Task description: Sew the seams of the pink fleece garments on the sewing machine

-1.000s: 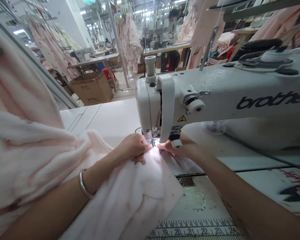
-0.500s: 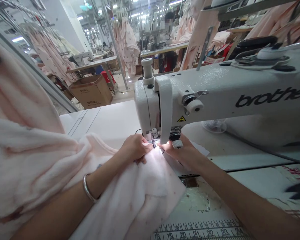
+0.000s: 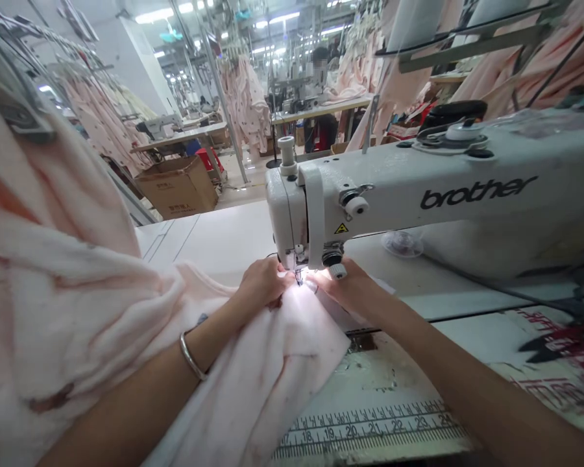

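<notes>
Pale pink plush fabric [image 3: 292, 350] lies beneath the needle and presser foot [image 3: 299, 277] of a white sewing machine [image 3: 389, 188], where a lamp lights it brightly. Just left of the foot, my left hand [image 3: 263, 283] is closed on the fabric with curled fingers; a silver bangle circles that wrist. On the other side, my right hand [image 3: 345, 288] pinches the fabric's edge close to the foot. A white knob on the machine partly covers its fingers. The fabric spreads over my left forearm's side in thick folds.
A printed ruler strip [image 3: 365, 428] runs along the table's front edge. A clear round dish [image 3: 401, 244] sits under the machine arm. Beyond are a cardboard box [image 3: 178, 188], hanging pink garments [image 3: 246, 97], other sewing tables and a person at the back.
The view has shifted, so more of the machine arm and thread cones shows. Both hands stay beside the presser foot with the fabric, nearly unchanged in pose.
</notes>
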A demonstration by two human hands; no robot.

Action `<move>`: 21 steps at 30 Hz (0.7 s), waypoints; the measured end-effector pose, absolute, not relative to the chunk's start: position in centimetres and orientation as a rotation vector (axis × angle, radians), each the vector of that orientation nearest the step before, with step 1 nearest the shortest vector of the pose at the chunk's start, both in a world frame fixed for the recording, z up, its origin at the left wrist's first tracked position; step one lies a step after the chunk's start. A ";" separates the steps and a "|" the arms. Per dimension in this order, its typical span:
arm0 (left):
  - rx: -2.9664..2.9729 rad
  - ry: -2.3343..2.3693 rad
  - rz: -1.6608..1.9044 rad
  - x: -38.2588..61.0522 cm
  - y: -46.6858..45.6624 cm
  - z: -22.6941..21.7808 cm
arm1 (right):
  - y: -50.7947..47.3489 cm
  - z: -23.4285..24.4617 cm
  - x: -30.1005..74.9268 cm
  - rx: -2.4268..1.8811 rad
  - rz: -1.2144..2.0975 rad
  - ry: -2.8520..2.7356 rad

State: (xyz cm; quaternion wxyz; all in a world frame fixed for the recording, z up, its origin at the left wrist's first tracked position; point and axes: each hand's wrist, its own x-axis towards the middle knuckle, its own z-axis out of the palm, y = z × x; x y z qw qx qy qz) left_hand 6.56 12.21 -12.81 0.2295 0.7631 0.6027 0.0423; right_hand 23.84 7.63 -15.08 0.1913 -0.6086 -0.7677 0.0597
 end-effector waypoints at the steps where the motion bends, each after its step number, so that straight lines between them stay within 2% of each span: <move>1: 2.101 1.652 0.122 6.5 12.2 -12.9 | 6.7 -14.8 24.0 -1.726 0.104 -2.143; 5: 2.102 1.628 0.154 6.4 12.3 -13.3 | 2.3 -14.4 23.9 -1.552 -0.145 -2.195; 9: 2.105 1.615 0.172 6.2 12.3 -13.4 | 0.7 -15.6 22.4 -1.239 -0.001 -2.380; 14: 2.087 1.608 0.167 6.3 12.1 -13.1 | 2.3 -16.4 22.2 -1.261 0.118 -2.352; 21: 2.060 1.607 0.180 6.4 11.2 -13.3 | 3.3 -15.7 24.5 -1.167 0.091 -2.384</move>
